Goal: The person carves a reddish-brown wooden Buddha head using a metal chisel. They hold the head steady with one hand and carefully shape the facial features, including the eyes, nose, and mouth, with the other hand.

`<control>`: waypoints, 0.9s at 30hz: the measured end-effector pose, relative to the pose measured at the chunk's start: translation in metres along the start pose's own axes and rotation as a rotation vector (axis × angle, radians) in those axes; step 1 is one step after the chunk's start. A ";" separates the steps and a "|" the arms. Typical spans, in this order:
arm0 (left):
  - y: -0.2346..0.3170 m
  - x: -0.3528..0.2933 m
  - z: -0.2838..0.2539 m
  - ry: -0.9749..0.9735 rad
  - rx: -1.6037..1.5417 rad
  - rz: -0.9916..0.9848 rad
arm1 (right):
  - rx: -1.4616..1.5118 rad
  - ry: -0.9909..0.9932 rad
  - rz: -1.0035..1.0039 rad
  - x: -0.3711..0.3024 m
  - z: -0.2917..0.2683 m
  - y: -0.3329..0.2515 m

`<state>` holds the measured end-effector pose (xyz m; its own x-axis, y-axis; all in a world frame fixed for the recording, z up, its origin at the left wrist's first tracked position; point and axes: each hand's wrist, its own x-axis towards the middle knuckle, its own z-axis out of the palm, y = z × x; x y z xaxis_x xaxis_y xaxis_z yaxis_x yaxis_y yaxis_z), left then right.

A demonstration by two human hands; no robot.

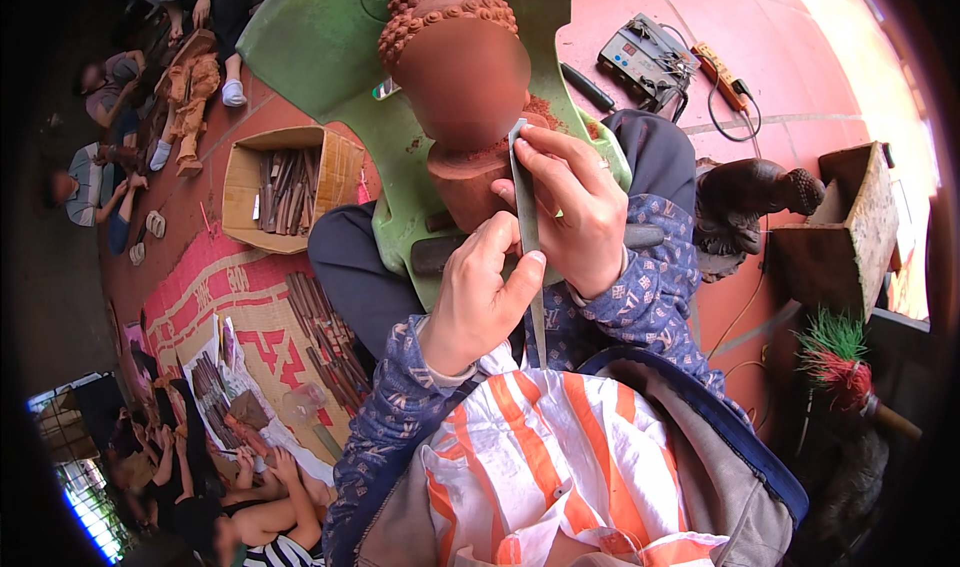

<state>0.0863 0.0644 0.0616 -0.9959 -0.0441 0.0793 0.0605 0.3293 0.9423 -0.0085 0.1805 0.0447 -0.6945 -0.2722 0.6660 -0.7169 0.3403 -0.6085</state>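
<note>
Head view, looking down. A reddish-brown wooden bust (470,97) with a curled-hair cap sits at upper centre on a green plastic chair (310,37) that serves as worktop; its face area is blurred and cannot be judged. Both hands are closed on one long flat steel chisel (527,237), which runs nearly upright through the centre of the frame. The right hand (575,217) pinches the blade high, close to its tip, which meets the carving at the neck. The left hand (480,307) grips the blade lower down, thumb pressed against the metal. Fine red dust and chips lie on the bust's shoulder (540,112), which suggests cutting at this spot is under way. The hair cap appears fully shaped, while the base below the neck looks plain and blocky, so work there seems left. A cardboard box of chisels (290,182) stands at left centre, a dark finished-looking figure (755,197) at right, a small electric unit (650,62) at upper right.
</note>
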 end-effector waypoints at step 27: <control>-0.006 -0.001 0.001 -0.019 -0.182 -0.113 | -0.078 -0.043 -0.096 0.006 0.000 0.002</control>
<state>0.0871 0.0631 0.0558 -0.9980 -0.0532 -0.0350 -0.0425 0.1476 0.9881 -0.0143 0.1799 0.0480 -0.6264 -0.3444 0.6993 -0.7742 0.3791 -0.5068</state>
